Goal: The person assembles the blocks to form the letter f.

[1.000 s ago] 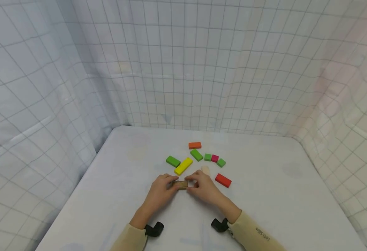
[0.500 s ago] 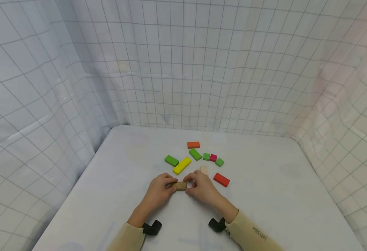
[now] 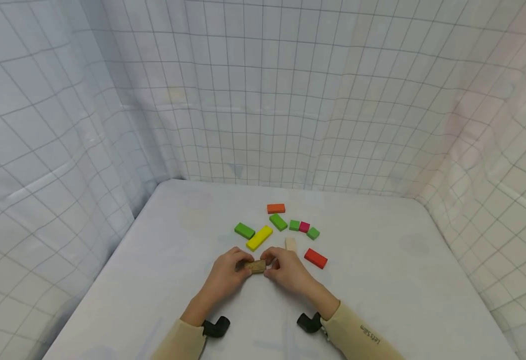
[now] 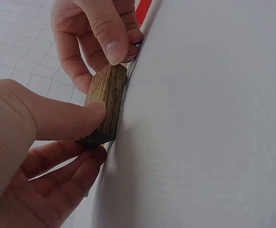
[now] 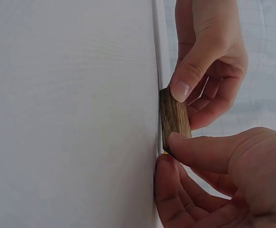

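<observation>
A small brown wooden block [image 3: 256, 266] stands on its edge on the white table [image 3: 380, 285], held between both hands. My left hand [image 3: 241, 263] pinches its left end with thumb and fingers. My right hand [image 3: 271, 264] pinches the right end the same way. In the left wrist view the block [image 4: 105, 107] touches the table, with my left thumb [image 4: 57, 121] pressed on its face. In the right wrist view the block [image 5: 174, 118] sits between my right thumb [image 5: 204, 152] and the fingers below.
Beyond the hands lie loose blocks: yellow [image 3: 259, 238], green [image 3: 244, 230], green [image 3: 278, 222], orange [image 3: 275, 208], magenta [image 3: 304, 227], pale wood [image 3: 290, 244], red [image 3: 315, 258]. Gridded white curtains [image 3: 267, 100] wall the table on three sides.
Both hands keep the same pinch on the brown block. The right hand has drawn slightly back from the pale block, which shows more fully now.
</observation>
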`<state>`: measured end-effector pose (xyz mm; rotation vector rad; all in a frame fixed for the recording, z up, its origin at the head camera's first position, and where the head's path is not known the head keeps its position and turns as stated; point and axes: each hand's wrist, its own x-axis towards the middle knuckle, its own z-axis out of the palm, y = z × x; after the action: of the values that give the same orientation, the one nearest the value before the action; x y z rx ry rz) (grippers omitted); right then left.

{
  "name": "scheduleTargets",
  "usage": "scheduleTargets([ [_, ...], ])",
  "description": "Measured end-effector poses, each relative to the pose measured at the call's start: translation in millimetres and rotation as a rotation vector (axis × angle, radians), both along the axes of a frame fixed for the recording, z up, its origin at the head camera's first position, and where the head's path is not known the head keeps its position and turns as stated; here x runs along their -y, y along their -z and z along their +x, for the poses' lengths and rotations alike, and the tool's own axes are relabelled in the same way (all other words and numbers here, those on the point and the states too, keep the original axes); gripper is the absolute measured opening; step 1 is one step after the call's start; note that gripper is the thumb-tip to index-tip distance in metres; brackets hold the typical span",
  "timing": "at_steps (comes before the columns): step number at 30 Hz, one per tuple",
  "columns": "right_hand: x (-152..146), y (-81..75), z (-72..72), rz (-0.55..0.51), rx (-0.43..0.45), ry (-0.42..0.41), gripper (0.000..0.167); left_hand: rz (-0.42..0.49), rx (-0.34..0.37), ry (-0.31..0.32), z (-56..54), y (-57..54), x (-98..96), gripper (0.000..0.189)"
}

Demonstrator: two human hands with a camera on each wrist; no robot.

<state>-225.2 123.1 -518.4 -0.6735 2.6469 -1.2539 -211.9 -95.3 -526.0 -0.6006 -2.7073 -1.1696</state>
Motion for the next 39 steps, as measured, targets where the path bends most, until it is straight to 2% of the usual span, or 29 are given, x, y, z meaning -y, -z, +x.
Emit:
scheduleTargets([
  [8, -2, 1.3, -1.0, -0.043, 0.002, -0.002, 0.029, 0.025, -0.011, 0.013, 0.2, -2.0, -0.1, 0.028],
  [20, -7, -4.4, -3.0, -0.183, 0.085, 0.010, 0.032, 0.157, 0.052, 0.026, 0.1, -3.0, 0.3, 0.030],
  [26, -10, -5.8, -5.4, -0.362, 0.221, -0.012, 0.036, 0.248, 0.152, 0.016, 1.5, -2.0, -0.8, 0.030],
  [29, -12, -6.2, -6.8, -0.448, 0.289, 0.001, 0.035, 0.277, 0.190, 0.033, 1.9, -1.2, -2.8, 0.030],
  [33, -13, -7.0, -8.5, -0.472, 0.318, 0.037, 0.029, 0.295, 0.211, 0.055, 2.9, -0.8, -6.3, 0.033],
  [39, -15, -10.3, -8.2, -0.458, 0.362, 0.046, 0.024, 0.291, 0.234, 0.083, 4.5, 1.8, -11.5, 0.040],
])
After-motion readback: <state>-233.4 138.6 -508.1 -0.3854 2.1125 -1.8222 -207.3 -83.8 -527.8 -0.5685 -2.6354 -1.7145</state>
